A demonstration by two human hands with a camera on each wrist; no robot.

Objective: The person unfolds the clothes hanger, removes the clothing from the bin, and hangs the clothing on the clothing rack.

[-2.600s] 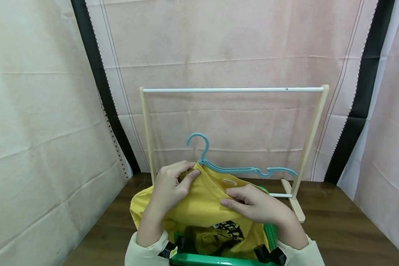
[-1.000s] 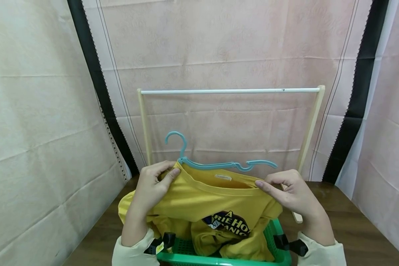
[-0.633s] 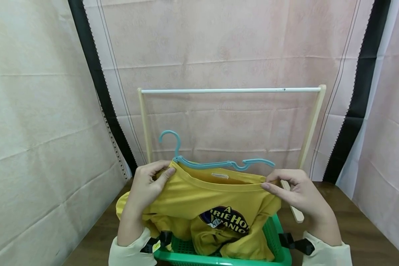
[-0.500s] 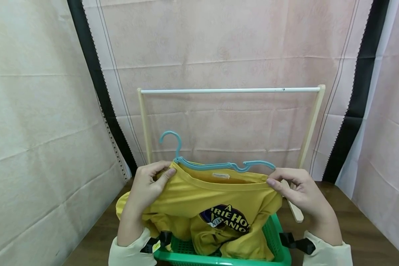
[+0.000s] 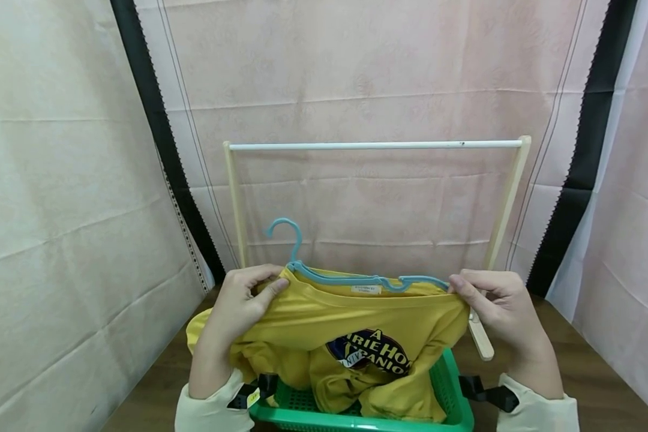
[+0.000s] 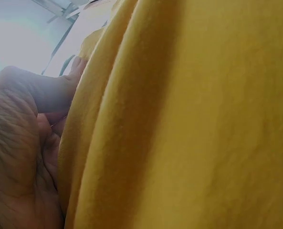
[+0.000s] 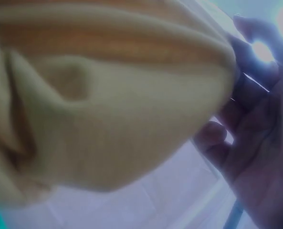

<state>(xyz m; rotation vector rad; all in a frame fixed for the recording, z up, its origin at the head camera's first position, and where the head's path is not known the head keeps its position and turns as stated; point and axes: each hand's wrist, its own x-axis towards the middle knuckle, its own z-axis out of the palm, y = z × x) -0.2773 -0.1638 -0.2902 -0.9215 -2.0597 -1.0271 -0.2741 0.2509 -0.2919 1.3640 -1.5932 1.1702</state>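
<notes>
Yellow shirt (image 5: 281, 321), pinched at its neckline (image 5: 378, 300) by left hand (image 5: 243, 298) and right hand (image 5: 498, 305), presumably to spread the opening around the blue hanger (image 5: 340, 279); right-end fit hard to tell. Beneath, green basket (image 5: 324, 421) supporting loose folds; behind, white-barred rack (image 5: 375, 146) on the tabletop (image 5: 585, 367).

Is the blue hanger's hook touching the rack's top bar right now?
Apart: in the head view, the hook appears below the top bar, with backdrop visible between them.

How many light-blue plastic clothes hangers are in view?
1: the light-blue plastic clothes hanger at the neck opening of the yellow printed cloth shirt. Others could be hidden beneath the shirt.
</notes>
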